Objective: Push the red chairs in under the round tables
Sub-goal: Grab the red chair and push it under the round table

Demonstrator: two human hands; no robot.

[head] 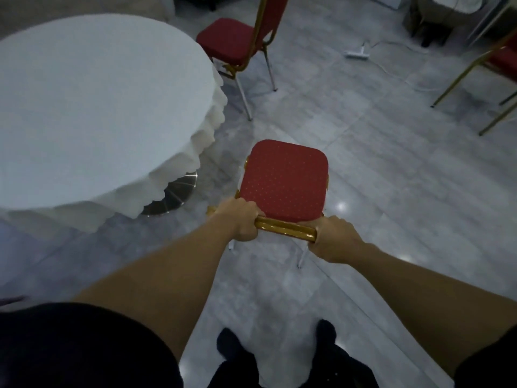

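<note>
We're in a banquet hall or function room, by every sign. A round counter [92, 107] wears a white cloth with a scalloped hem, standing on a polished metal pedestal base [173, 196]. Around it stand banquet chairs with red dotted seats and gold-painted frames: one in the middle [282, 180], another by the counter's far edge [232, 42], a third at the right edge [500, 63]. Underfoot, a grey marbled tile floor [363, 152] throws back ceiling lights, and a white power strip [356, 54] trails its cable across it.
</note>
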